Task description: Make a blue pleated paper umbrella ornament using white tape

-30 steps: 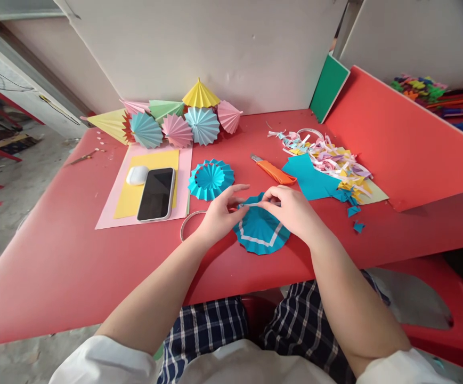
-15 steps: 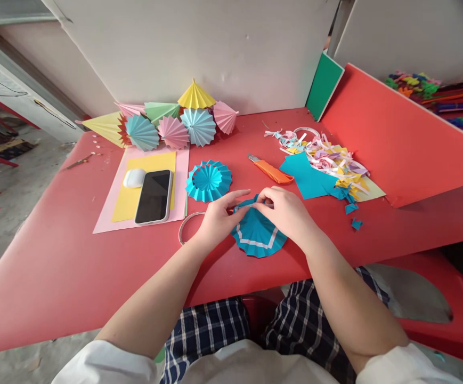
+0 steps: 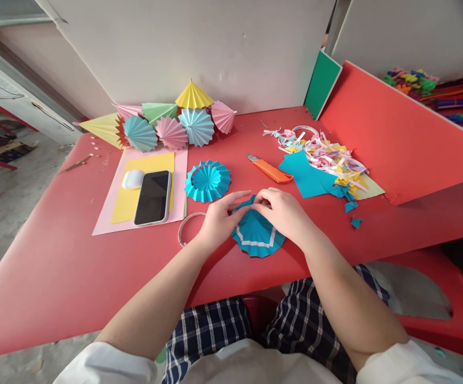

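Observation:
A blue pleated paper fan with a white stripe (image 3: 257, 237) lies on the red table (image 3: 75, 266) near its front edge. My left hand (image 3: 219, 216) pinches the fan's top left edge, fingers curled. My right hand (image 3: 283, 213) pinches the top of the same fan from the right, fingers pressed together. A second blue pleated paper rosette (image 3: 208, 180) lies just behind my left hand. A roll of tape (image 3: 187, 228) rests on the table to the left of my left wrist.
A phone (image 3: 153, 197) and a white earbud case (image 3: 132, 178) sit on yellow and pink paper sheets (image 3: 143, 165). Several paper umbrellas (image 3: 175, 122) line the back wall. An orange utility knife (image 3: 269, 169), blue paper (image 3: 305, 176) and paper scraps (image 3: 331, 157) lie right.
Both hands have stayed on the striped blue fan, pressing its top together a little more. The view has shifted slightly; nothing else on the table has moved.

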Motion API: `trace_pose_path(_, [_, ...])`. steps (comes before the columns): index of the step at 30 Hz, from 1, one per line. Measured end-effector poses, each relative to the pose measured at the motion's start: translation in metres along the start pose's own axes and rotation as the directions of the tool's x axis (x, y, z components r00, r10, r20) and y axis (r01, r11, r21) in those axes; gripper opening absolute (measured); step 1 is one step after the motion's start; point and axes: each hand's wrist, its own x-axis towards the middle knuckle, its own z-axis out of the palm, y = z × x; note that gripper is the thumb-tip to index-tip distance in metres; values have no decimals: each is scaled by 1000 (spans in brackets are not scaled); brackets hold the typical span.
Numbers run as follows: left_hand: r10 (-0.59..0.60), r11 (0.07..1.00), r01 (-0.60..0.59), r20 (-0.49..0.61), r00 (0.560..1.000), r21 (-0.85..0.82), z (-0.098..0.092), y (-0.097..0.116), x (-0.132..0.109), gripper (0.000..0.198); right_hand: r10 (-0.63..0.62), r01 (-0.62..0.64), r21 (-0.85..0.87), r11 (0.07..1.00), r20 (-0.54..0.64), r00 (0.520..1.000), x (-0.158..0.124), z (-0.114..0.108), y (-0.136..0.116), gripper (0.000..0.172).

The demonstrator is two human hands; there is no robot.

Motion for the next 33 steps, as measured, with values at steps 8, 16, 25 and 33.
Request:
trace_pose_path(8, [-3,999,3,4,1000,37,2,1,-3,32,44,-46,-99,994,-16,999,-2,0,-2,10])
trace_pose_path(16, [3,1000,-3,0,1000,18,3,2,-2,32,48,-59,-209,976,-61,997,-4,1,-4,14])
trace_pose_path(25, [64,998,-64,-16,998,-26,2,-3,0,32,20,-43,-189,981,-121,993,-8,1,-4,21])
trace_pose_path(33, [59,997,-63,-91,994,-33,-3,-1,2,31,5,1,37,999,-175,985,-3,-11,12,11])
